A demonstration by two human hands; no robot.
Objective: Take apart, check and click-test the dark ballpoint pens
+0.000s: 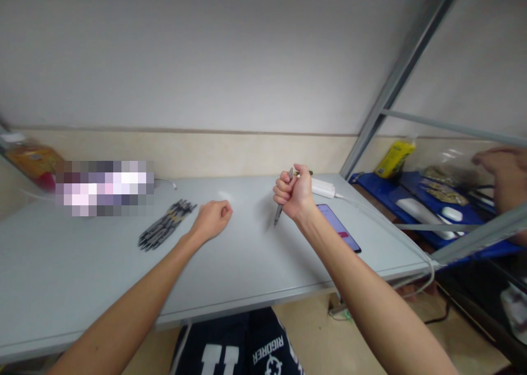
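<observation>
My right hand [291,195] is closed in a fist around a grey pen [280,212], held upright above the grey table [247,265] with its tip pointing down. My left hand [213,218] rests on the table as a loose fist, and nothing shows in it. A bundle of several dark pens [167,224] lies on the table just to the left of my left hand.
A phone [338,227] lies screen-up beside my right wrist, with a white charger [323,188] and cable behind it. A metal shelf frame [395,84] stands at the right. Another person's hand [504,169] reaches over a blue tray [436,210] there.
</observation>
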